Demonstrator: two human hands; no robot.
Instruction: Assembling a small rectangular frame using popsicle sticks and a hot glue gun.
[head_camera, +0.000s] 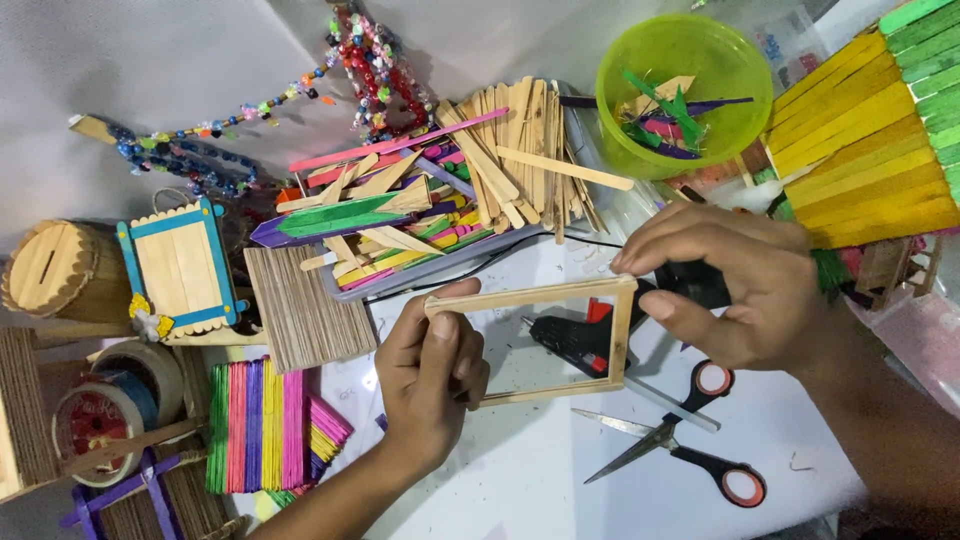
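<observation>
Wooden rectangular stick frame (535, 340) pinched by both hands, left hand (432, 385) and right hand (735, 290) fingers closed on opposite corners, steadying it above white tabletop (520, 470).

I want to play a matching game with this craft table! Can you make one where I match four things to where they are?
Things:
1. wooden stick frame
2. scissors
3. green bowl
4. striped stick mat

Places:
A. top of the picture, with coloured scraps inside
B. open on the white table, below the frame
C. bottom left, beside the tape rolls
D. held between the left hand and the right hand

Pairs: 1-D, 2-B, 3-A, 4-C
</observation>
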